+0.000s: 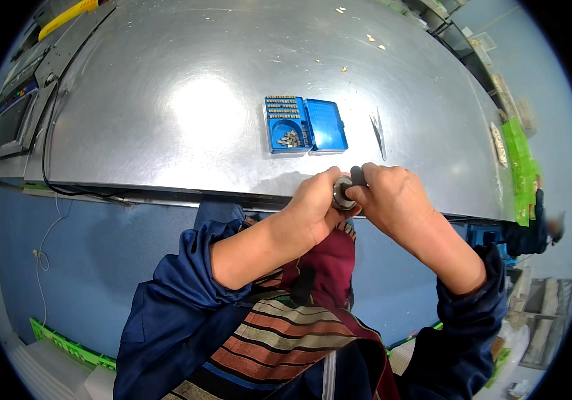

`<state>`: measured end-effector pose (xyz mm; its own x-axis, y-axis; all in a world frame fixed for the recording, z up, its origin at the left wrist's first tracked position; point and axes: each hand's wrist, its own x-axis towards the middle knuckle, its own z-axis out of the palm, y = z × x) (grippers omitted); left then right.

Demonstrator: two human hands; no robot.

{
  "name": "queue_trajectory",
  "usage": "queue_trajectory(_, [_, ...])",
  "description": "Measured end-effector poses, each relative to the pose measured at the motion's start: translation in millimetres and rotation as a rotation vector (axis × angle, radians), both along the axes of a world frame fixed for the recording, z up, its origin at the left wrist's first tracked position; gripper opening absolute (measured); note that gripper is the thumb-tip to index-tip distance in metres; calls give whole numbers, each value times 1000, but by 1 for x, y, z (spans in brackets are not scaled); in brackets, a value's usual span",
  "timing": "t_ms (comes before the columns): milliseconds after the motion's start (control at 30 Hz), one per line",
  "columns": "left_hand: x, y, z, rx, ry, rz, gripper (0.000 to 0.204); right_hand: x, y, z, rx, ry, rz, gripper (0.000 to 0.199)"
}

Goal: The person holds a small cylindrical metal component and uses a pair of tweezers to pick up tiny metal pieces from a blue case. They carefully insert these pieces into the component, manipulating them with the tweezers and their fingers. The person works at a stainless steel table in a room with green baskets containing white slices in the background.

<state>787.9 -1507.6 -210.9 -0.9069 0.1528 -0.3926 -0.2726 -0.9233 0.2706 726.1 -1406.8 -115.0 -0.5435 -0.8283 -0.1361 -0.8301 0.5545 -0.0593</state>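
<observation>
Just in front of the table's near edge, my left hand [311, 208] wraps round a short, round metal piece [340, 195]. My right hand [396, 197] is closed on a dark handle-like part [358, 176] against that piece; its fingers hide much of it, so the exact kind cannot be told. Beyond my hands lies a blue case [275, 125] with its lid [326, 125] swung to the right. Rows of small brass-coloured pieces [282, 107] fill its back part, and loose grey metal pieces [290, 139] lie in a rounded hollow. Silver tweezers [379, 137] rest right of the case.
The steel table [146, 133] carries scattered pale bits [370, 38] at the back. A machine [16, 120] with a black cable [47, 150] stands at the left. Green crates [518, 167] line the right edge, where another person [529, 227] is nearby.
</observation>
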Motion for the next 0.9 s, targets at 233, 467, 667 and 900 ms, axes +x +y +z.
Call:
queue_trajectory(233, [-2, 5, -8, 27, -12, -37, 24, 1, -3, -5, 33, -21, -57, 21])
queue_trajectory(467, [1, -2, -9, -36, 60, -116, 21, 3, -8, 6, 179, 50, 211, 20])
queue_trajectory(667, [4, -3, -17, 13, 269, -91, 20, 11, -7, 1, 100, 237, 386, 21])
queue_trajectory(900, [-1, 5, 2, -21, -62, -21, 25, -11, -3, -12, -131, -124, -85, 20])
